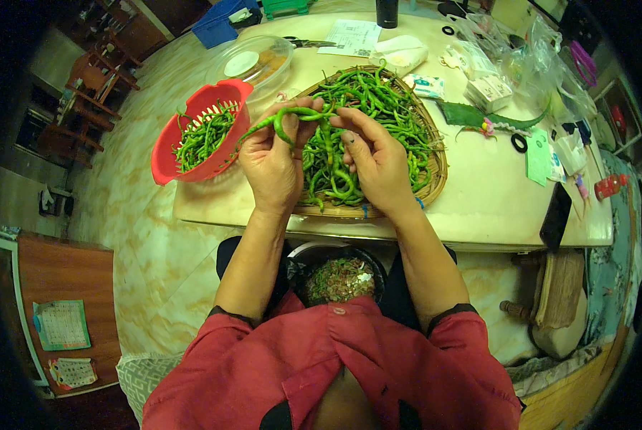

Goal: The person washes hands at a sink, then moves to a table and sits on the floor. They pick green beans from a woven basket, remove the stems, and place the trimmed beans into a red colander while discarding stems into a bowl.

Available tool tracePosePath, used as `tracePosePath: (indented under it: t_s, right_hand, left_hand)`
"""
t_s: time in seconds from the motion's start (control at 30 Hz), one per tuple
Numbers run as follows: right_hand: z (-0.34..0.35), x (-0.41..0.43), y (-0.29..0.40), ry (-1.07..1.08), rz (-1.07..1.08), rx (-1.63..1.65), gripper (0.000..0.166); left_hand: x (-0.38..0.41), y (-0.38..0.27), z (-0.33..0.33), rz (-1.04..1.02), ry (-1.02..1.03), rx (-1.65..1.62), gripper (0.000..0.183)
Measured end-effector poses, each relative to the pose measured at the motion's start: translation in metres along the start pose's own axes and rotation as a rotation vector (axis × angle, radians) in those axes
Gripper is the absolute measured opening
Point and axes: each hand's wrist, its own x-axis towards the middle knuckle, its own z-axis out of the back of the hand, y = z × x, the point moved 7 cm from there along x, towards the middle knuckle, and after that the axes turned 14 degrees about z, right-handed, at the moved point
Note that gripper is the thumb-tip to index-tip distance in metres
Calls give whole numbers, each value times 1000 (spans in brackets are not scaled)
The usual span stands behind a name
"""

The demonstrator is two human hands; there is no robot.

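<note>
Between thumb and fingers, my left hand [275, 161] grips a few long green chili peppers [286, 119], whose tips hang out over the thumb. My right hand [377, 161] meets it at the fingertips and pinches the stem end of a chili; whether that chili is separate from the left hand's bunch is hard to see. Beneath both hands lies a round woven bamboo tray [438, 174] heaped with green chilies [372, 99]. To the left, a red plastic colander [162, 156] tilts at the table's edge with more green chilies [205, 137] inside.
A lidded clear plastic container [267, 59] and scissors [310, 42] stand behind the colander. At the right are an aloe leaf [471, 115], plastic bags [536, 64], a phone [556, 217] and a red bottle [611, 187]. A black-lined bin [339, 279] with scraps sits between my knees.
</note>
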Motion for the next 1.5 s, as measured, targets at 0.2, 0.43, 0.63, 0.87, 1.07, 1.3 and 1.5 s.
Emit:
tracePosePath:
  t_s: [0.2, 0.43, 0.63, 0.87, 1.07, 1.3, 1.5]
  right_hand:
    - [14, 0, -12, -115, -116, 59, 16]
    - [43, 8, -10, -230, -84, -66, 13]
    - [18, 5, -14, -21, 2, 94, 25]
    - [22, 5, -19, -46, -5, -73, 27]
    - [50, 15, 13, -154, 184, -442, 27]
    - [-6, 0, 39, 210, 465, -503, 37]
    - [15, 8, 25, 264, 279, -364, 40]
  left_hand:
    - [-1, 15, -11, 113, 21, 196, 20]
    - [30, -14, 10, 122, -86, 27, 17]
    - [33, 7, -3, 257, 26, -91, 16]
    - [32, 23, 7, 306, 16, -279, 18]
    - [28, -33, 25, 206, -134, 113, 13]
    - [-5, -22, -10, 244, 112, 1056, 19]
    - [-17, -8, 4, 497, 128, 779, 14]
